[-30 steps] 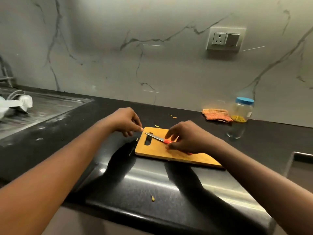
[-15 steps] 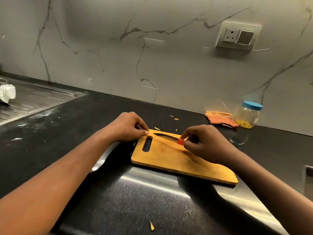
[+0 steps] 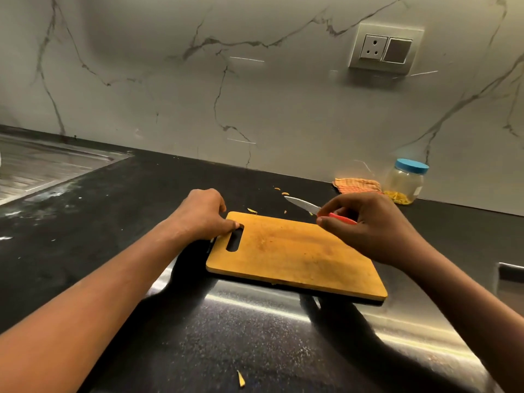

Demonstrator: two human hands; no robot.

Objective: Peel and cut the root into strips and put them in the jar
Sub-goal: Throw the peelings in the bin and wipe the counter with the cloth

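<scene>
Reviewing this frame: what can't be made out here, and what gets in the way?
All in the head view:
- Whether the left hand pinches anything at the cutting board edge: its own curled fingers hide that.
- The knife handle: mostly covered by the right hand.
- The yellow contents of the jar: too small to tell their shape.
- The sink: cut off by the left edge.
</scene>
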